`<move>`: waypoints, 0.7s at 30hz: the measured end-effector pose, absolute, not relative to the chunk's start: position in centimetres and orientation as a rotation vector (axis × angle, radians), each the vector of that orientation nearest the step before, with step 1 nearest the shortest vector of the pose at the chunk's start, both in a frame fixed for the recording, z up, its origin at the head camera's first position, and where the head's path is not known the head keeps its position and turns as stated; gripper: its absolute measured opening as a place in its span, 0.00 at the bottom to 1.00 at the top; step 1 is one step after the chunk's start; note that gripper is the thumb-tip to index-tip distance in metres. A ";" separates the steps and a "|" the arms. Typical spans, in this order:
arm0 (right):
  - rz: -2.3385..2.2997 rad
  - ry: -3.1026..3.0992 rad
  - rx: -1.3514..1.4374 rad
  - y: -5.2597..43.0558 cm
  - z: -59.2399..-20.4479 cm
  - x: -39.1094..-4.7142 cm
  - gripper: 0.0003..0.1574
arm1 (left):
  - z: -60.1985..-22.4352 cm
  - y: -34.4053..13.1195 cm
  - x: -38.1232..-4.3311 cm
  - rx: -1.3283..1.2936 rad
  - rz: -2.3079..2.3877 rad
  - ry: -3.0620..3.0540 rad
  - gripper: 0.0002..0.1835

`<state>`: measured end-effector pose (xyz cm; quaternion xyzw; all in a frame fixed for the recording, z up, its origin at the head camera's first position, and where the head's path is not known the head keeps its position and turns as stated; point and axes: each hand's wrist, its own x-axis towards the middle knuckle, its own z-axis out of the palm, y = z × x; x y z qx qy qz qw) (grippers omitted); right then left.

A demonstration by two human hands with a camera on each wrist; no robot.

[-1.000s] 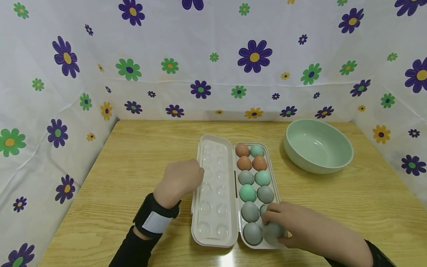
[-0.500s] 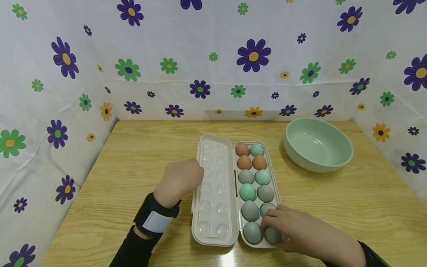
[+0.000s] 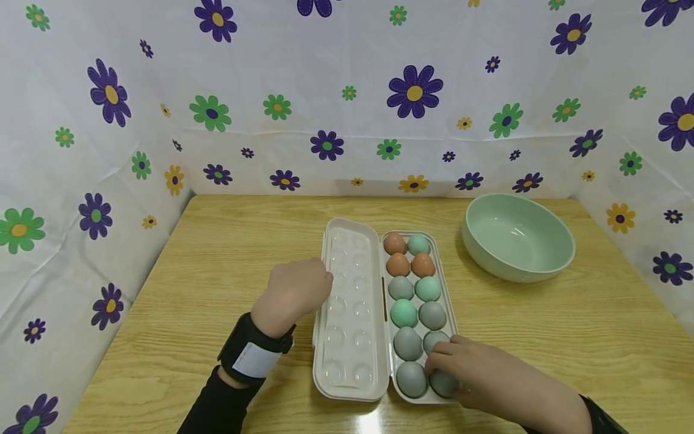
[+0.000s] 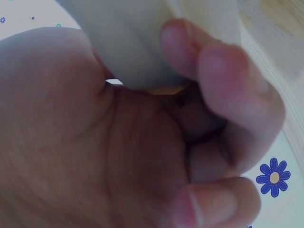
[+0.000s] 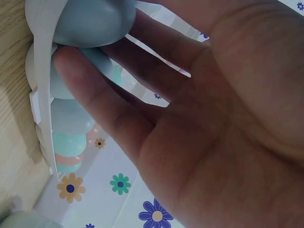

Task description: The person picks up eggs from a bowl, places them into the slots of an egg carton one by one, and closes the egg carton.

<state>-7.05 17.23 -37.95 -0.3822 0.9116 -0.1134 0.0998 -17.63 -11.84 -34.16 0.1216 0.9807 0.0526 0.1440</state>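
Observation:
An egg box lies unfolded on the table, its clear-dimpled white lid (image 3: 349, 313) to the left and its egg tray (image 3: 450, 328) to the right. Curled fingers of my left hand (image 3: 295, 292) grip the lid's left edge; the left wrist view shows the pale rim (image 4: 137, 47) between thumb and fingers. At the tray's near right corner, my right hand (image 3: 477, 371) holds a grey egg (image 3: 443, 383) that sits in its cup. Its fingertips touch that egg's side in the right wrist view, and its hand partly hides the grey egg (image 3: 435, 341) behind.
Brown, green and grey eggs fill the tray's two rows, with a brown egg (image 3: 394, 243) at the far end. A pale green bowl (image 3: 517, 241) stands at the back right of the wooden table (image 3: 228, 241). Flowered cloth (image 3: 347, 114) hangs behind and at the sides.
My right hand has lowered the grey egg slightly into the near right cup, its fingers still around it. The left hand stays on the lid's edge.

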 end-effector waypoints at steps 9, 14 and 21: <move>-0.334 2.712 -1.145 17.2 -38.1 -7.1 0.28 | -34.1 -11.9 -17.6 0.358 0.190 2.831 0.21; -0.336 2.723 -1.175 17.2 -38.1 -7.2 0.28 | -34.0 -11.9 -17.5 0.384 0.194 2.853 0.22; -0.330 2.725 -1.162 17.2 -38.1 -7.2 0.28 | -33.9 -11.8 -17.5 0.359 0.310 2.838 0.29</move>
